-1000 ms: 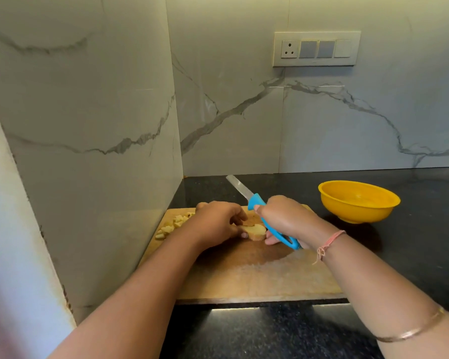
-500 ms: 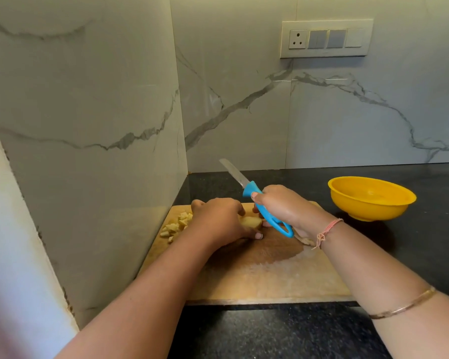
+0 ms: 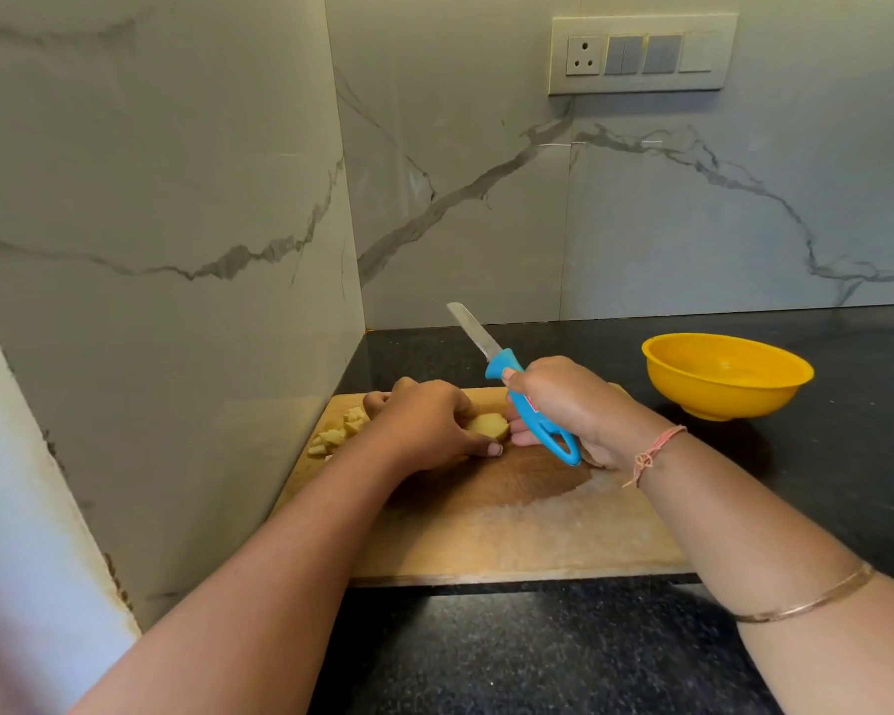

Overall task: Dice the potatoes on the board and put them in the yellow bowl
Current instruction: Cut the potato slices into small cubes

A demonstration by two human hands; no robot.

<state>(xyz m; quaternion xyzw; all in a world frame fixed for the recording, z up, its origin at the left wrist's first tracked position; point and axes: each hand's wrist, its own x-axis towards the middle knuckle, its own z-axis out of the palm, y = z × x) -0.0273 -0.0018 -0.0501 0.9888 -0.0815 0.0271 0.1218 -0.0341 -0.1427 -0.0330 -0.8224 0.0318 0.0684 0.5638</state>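
Note:
A wooden cutting board [image 3: 512, 539] lies on the black counter against the left wall. My left hand [image 3: 424, 423] grips a peeled potato piece [image 3: 488, 425] on the board's far part. My right hand [image 3: 569, 405] holds a blue-handled knife [image 3: 517, 389], its blade raised and pointing up and away to the left, clear of the potato. A small heap of diced potato [image 3: 339, 433] sits at the board's far left corner, partly hidden by my left hand. The yellow bowl [image 3: 726, 374] stands on the counter to the right of the board and looks empty.
Marble walls close in the corner at the left and behind. A switch plate with a socket [image 3: 641, 54] is on the back wall. The black counter [image 3: 538, 657] runs on in front of the board and to the right past the bowl.
The knife blade has lifted a little higher. My left hand has turned the potato piece so more of it shows between the two hands. The camera has tilted slightly.

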